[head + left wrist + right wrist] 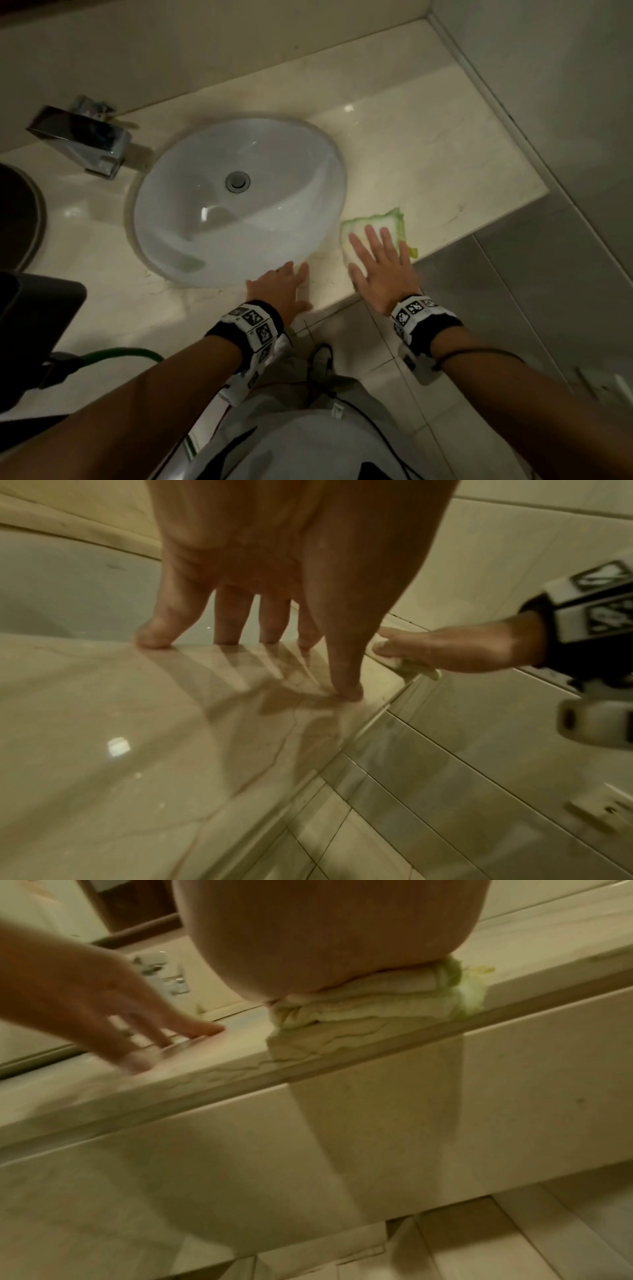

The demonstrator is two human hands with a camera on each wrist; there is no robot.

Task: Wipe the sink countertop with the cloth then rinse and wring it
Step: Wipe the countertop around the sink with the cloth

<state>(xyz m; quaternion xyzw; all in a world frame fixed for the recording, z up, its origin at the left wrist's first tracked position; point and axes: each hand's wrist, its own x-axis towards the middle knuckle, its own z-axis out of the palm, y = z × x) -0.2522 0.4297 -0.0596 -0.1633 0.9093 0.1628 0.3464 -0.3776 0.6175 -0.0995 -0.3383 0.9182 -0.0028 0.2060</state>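
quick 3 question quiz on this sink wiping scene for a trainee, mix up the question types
1. True or false: the right hand presses the cloth flat with straight fingers.
2. Multiple choice: the left hand rests on A) the tap, B) the countertop at the basin's front rim, C) the cloth.
3. Fill in: the cloth lies to the ___ of the basin, near the counter's front edge.

Key: 1 true; 2 B; 3 right. The tap stands untouched behind the basin, to the left.
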